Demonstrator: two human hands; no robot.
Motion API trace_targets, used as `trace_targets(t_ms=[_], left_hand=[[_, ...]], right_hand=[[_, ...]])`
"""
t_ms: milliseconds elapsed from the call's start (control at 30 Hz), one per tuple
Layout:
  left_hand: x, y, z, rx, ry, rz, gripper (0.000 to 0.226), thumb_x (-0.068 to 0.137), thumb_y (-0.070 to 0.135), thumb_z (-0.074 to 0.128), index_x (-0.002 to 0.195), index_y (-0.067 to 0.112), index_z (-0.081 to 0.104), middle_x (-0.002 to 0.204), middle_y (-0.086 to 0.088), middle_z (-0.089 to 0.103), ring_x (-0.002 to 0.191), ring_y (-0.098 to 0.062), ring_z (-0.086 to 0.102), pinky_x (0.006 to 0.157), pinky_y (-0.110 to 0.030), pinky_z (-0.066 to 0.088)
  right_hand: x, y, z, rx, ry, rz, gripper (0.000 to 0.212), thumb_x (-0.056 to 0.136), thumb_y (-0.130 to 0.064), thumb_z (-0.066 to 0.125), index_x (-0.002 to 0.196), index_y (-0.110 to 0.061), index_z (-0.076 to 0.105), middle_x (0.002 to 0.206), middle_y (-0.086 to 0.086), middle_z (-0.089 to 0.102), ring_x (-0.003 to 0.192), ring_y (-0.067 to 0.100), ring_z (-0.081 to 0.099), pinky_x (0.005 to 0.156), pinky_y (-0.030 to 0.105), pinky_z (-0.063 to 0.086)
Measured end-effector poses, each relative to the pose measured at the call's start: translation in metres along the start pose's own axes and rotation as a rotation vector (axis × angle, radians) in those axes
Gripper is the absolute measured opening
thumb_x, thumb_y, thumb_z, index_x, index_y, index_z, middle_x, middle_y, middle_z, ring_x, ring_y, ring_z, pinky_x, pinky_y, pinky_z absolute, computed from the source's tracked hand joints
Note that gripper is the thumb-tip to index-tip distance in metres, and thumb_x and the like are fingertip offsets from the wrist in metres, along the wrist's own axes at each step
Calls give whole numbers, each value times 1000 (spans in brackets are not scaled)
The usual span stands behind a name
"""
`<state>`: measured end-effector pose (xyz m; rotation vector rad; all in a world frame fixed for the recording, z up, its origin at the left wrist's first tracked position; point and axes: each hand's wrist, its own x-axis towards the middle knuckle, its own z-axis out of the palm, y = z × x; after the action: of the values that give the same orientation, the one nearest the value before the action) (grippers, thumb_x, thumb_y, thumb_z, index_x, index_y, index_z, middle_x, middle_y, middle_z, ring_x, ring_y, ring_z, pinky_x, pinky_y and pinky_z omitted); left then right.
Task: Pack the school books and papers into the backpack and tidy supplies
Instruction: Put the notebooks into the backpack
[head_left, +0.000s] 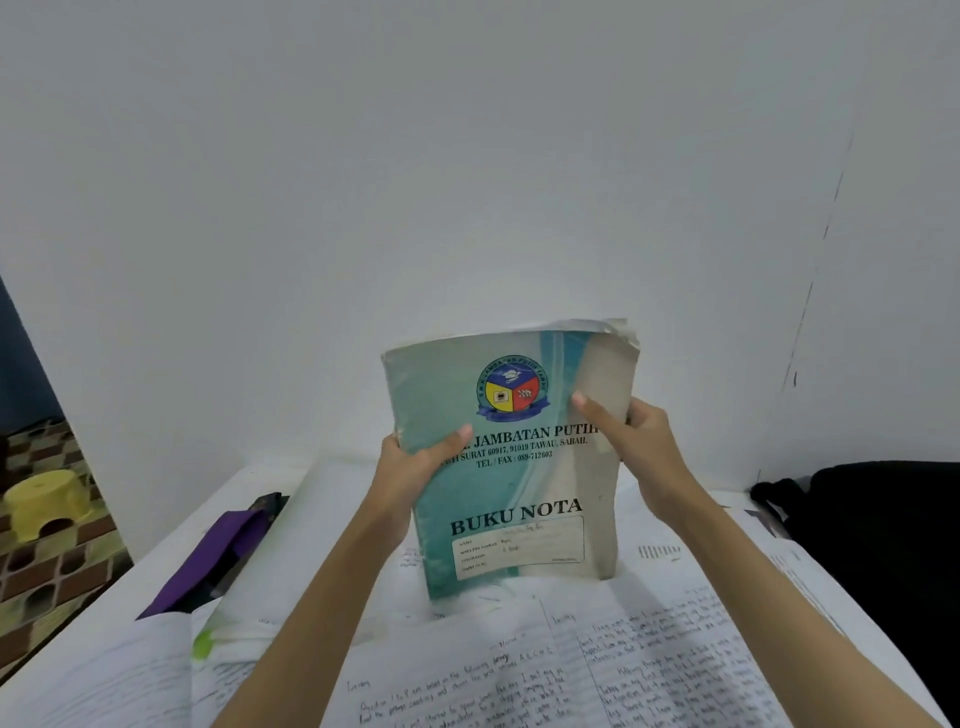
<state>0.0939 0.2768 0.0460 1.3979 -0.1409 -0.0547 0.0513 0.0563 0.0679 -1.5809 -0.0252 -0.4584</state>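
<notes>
Notebook: the teal "BUKU NOTA" notebook (511, 457) is held upright above the worktop (171, 561), cover facing the person, probably to check it before packing.
Hands: left hand (410, 462) grips its left edge; right hand (639, 441) grips the right edge.
Papers: handwritten sheets (571, 670) lie spread near.
Backpack: likely the black mass (878, 545) right.

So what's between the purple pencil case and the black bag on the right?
Head view: the upright notebook, gripped by the left hand and right hand, plus loose handwritten papers across the table between the purple pencil case and black bag.
</notes>
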Motion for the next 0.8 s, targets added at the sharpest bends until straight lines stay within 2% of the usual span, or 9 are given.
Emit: trace_targets(t_ms=[100, 167, 300, 433, 500, 533, 600, 733, 800], left_hand=[[3, 3, 2, -42, 116, 55, 95, 44, 40, 88, 124, 8, 50, 111, -11, 68, 94, -26, 69, 75, -44, 59], [7, 10, 7, -69, 151, 101, 89, 47, 40, 85, 122, 8, 52, 110, -10, 68, 93, -25, 70, 74, -43, 59], [17, 17, 20, -83, 125, 140, 70, 60, 32, 81, 120, 8, 55, 108, -7, 69, 93, -21, 70, 71, -35, 60], [17, 1, 23, -18, 65, 117, 51, 65, 29, 78, 110, 11, 62, 99, -7, 72, 90, -23, 70, 66, -31, 59], [18, -3, 23, -40, 72, 118, 53, 64, 36, 75, 109, 12, 62, 97, -7, 73, 87, -23, 71, 65, -31, 59], [18, 0, 24, -61, 80, 129, 53, 64, 39, 73, 109, 13, 62, 96, -7, 73, 86, -23, 71, 64, -32, 59], [19, 13, 28, -101, 91, 159, 55, 65, 48, 67, 108, 14, 62, 94, -7, 73, 84, -24, 71, 61, -33, 59], [23, 37, 34, -166, 63, 165, 51, 69, 56, 59, 99, 16, 65, 86, -6, 72, 70, -19, 71, 56, -33, 59], [23, 38, 33, -139, 35, 136, 48, 68, 56, 60, 96, 18, 65, 87, -7, 73, 72, -21, 71, 58, -33, 59]], right_hand=[[2, -12, 10, 39, -3, -82, 18, 85, -34, 65, 93, -17, 66, 85, -2, 73, 77, 14, 68, 66, 28, 55], [6, -21, 14, 33, 16, -149, 16, 86, -35, 64, 95, -22, 66, 89, -4, 73, 85, 14, 69, 74, 31, 56], [18, -29, 10, 18, 76, -190, 16, 87, -35, 64, 99, -25, 66, 97, -5, 72, 94, 14, 68, 80, 31, 55], [17, 1, 0, -78, 126, -53, 32, 82, -44, 67, 101, -18, 65, 97, 4, 71, 93, 27, 66, 80, 42, 54], [13, 14, -5, -119, 123, -11, 46, 76, -50, 68, 99, -10, 64, 98, 14, 69, 91, 35, 63, 82, 48, 52], [12, 15, -6, -114, 120, -12, 53, 73, -54, 68, 98, -8, 63, 99, 17, 68, 86, 35, 62, 80, 47, 52], [14, 9, -7, -89, 97, -36, 59, 67, -59, 66, 97, -8, 64, 98, 19, 67, 79, 25, 58, 74, 40, 49], [26, -11, 0, -9, 75, -35, 34, 75, -54, 64, 87, -21, 65, 81, -2, 67, 79, 15, 60, 74, 33, 49], [28, -8, 4, -47, 84, -54, 30, 77, -53, 64, 90, -26, 65, 85, -8, 69, 83, 13, 64, 76, 31, 51]])
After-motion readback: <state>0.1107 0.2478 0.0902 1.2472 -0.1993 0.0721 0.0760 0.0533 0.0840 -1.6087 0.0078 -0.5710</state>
